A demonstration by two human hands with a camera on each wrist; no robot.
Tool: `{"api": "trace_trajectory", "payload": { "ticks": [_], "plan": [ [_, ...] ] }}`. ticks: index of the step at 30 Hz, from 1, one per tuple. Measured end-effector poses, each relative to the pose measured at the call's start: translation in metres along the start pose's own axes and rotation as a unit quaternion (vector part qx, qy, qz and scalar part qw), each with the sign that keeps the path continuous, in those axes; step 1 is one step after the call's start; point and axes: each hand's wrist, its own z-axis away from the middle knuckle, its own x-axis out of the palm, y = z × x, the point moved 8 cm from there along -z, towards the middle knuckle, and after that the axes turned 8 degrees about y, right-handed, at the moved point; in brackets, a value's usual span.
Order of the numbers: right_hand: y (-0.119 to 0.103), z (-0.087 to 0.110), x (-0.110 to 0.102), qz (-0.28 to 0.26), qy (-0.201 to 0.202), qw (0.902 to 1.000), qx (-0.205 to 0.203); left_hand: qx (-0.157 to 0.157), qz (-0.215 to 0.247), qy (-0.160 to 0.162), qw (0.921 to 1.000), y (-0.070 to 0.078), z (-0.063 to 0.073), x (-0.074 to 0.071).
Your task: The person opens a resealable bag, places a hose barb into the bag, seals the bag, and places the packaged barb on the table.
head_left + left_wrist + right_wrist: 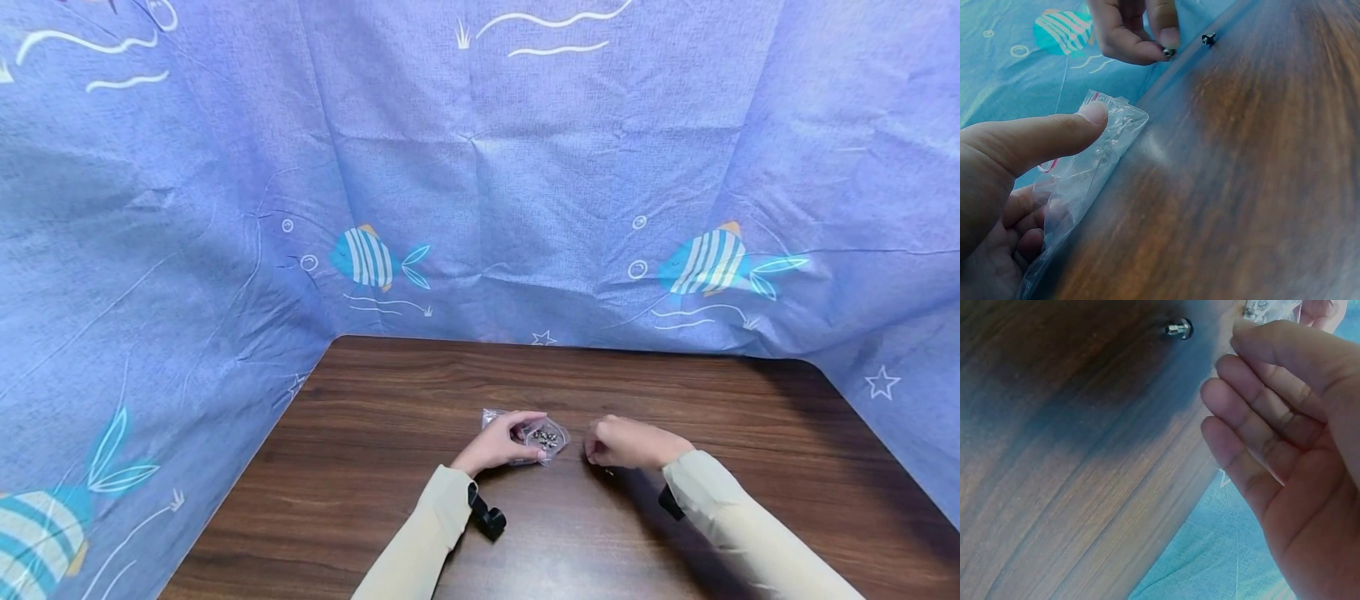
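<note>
My left hand point(501, 442) holds a clear zip bag point(1079, 190), with the thumb on its near side and the other fingers around and behind it. Several small metal fittings, perhaps screws, show through the plastic in the head view. To the right of the bag, my right hand point(630, 442) pinches one small metal fitting point(1169, 52) between thumb and index finger; the right wrist view hides this piece. Another metal fitting point(1179, 329) lies on the table close to the right fingertips, shiny with a dark round end.
Both hands are over a dark brown wood-grain table point(420, 375). A blue cloth point(547, 183) printed with fish hangs behind it and along the sides. Black straps with cameras point(487, 512) sit on the wrists.
</note>
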Motion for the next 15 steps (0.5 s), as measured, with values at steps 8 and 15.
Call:
{"api": "trace_trajectory", "payload": {
  "ticks": [8, 15],
  "plan": [
    [0.002, -0.006, -0.006, 0.017, 0.024, 0.9995, -0.007, 0.001, 0.011, -0.004, 0.9999, 0.001, 0.000, 0.000],
    [0.003, -0.012, -0.007, 0.014, 0.030, 0.9994, -0.006, -0.006, 0.013, -0.005, 0.9999, -0.002, 0.000, 0.000]
  ]
}}
